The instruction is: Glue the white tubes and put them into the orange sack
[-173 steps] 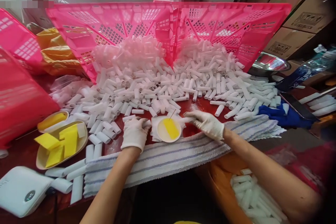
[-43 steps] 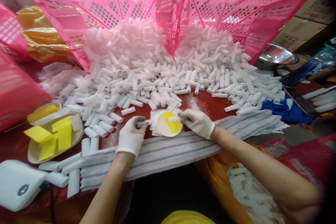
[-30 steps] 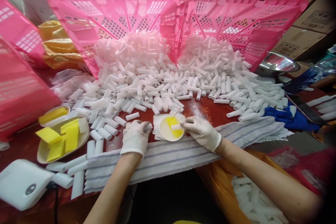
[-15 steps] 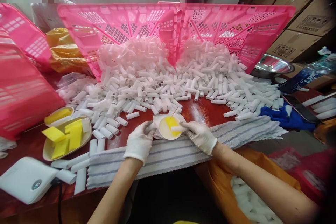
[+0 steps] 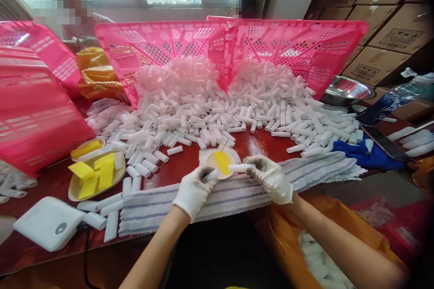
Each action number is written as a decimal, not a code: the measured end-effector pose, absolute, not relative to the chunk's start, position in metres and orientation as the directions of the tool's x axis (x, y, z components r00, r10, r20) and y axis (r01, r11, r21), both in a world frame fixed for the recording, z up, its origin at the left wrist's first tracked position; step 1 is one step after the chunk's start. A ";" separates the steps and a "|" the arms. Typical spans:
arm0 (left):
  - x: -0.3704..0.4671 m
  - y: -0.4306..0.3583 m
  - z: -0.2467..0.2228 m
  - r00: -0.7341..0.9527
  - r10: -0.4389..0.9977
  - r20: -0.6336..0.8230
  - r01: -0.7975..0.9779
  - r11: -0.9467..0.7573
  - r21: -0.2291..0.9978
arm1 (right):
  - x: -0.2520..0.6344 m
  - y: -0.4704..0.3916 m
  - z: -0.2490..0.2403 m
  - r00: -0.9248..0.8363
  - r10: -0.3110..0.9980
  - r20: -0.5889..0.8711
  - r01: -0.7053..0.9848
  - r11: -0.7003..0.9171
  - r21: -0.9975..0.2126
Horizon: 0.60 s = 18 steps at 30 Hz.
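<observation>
Two white tubes (image 5: pixel 239 168) are held, one per hand, at centre. Between them are one round dish (image 5: pixel 229 159), one yellow slab (image 5: pixel 221 159) and one thin stick (image 5: pixel 224 146). The heap of loose tubes (image 5: pixel 190 113) is too dense to count. At left lie one oval tray (image 5: pixel 73 188) and one white device (image 5: pixel 45 222); at right, one bottle (image 5: pixel 393 99), one metal bowl (image 5: pixel 347 89) and one blue cloth (image 5: pixel 354 153).

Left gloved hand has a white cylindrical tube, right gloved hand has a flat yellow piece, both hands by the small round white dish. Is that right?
No: the right white-gloved hand holds a second white cylindrical tube, not a yellow piece, as the head view shows. The left white-gloved hand does hold a white cylindrical tube, and both are by the small round white dish.
</observation>
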<state>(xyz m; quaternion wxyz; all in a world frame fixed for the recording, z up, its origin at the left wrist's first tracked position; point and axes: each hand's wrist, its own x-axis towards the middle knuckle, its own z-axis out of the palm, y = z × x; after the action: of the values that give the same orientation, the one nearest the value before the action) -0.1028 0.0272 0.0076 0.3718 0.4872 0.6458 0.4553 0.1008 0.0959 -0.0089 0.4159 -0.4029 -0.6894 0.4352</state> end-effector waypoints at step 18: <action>-0.036 0.015 0.015 -0.288 0.957 -0.042 0.578 0.208 0.789 | 0.085 0.055 0.011 -0.383 0.652 0.654 0.563 0.726 -0.395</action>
<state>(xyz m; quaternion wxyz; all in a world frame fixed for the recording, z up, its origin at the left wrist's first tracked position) -0.0365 0.0150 0.0153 0.2774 0.5285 0.7261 0.3413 0.0850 0.0554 0.0110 0.4178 -0.3662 -0.8297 0.0534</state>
